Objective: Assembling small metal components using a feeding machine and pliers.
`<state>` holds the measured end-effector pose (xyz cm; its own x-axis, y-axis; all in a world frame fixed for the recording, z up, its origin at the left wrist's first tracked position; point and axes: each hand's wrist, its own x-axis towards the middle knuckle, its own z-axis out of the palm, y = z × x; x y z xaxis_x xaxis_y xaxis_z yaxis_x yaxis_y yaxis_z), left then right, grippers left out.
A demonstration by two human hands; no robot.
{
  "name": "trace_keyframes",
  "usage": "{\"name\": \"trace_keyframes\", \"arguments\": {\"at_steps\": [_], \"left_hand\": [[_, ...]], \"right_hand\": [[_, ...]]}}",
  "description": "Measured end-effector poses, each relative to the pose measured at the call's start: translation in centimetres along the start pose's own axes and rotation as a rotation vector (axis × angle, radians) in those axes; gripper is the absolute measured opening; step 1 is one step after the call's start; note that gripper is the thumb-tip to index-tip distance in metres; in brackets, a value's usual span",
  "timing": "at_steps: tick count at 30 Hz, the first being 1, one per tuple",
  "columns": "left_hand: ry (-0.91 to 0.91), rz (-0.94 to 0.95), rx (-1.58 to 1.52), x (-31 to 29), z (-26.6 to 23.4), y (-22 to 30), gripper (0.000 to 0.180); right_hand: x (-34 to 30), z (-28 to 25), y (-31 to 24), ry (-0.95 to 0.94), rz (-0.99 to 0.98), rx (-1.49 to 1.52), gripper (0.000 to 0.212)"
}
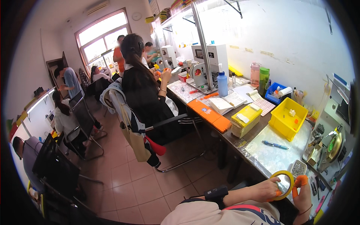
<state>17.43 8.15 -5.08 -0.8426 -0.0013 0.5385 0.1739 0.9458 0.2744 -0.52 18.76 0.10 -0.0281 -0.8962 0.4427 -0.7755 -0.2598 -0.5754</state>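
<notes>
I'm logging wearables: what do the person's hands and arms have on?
The left hand has an orange finger cover; a boxy black device sits on its forearm, near a beige sleeve. The right hand has orange finger covers and a thin dark wristband.

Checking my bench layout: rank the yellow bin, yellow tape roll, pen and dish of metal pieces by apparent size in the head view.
1. Yellow bin
2. Yellow tape roll
3. Unsure between the pen and dish of metal pieces: the pen looks longer, the dish broader.
</notes>
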Motion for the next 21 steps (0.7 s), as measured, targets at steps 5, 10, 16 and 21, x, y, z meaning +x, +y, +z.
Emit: {"name": "trace_keyframes", "arguments": {"at_steps": [5,10,16,21], "left_hand": [[-0.033,0.014,-0.003,-0.2,0.1,-0.1,0.013],[-0.019,0.027,0.019,-0.4,0.3,-0.2,0.01],[-0.047,0.005,0.044,-0.6,0.3,0.1,0.016],[0.041,-0.048,-0.015,-0.6,0.4,-0.2,0.024]], "right_hand": [[0.8,-0.4,-0.5,-0.109,-0.083,-0.091,0.035],[0.2,0.4,1.3,-0.126,-0.176,-0.067,0.046],[-1.0,0.7,2.2,-0.092,-0.255,-0.069,0.065],[0.2,-0.1,-2.5,-0.064,-0.056,-0.07,0.04]]}}
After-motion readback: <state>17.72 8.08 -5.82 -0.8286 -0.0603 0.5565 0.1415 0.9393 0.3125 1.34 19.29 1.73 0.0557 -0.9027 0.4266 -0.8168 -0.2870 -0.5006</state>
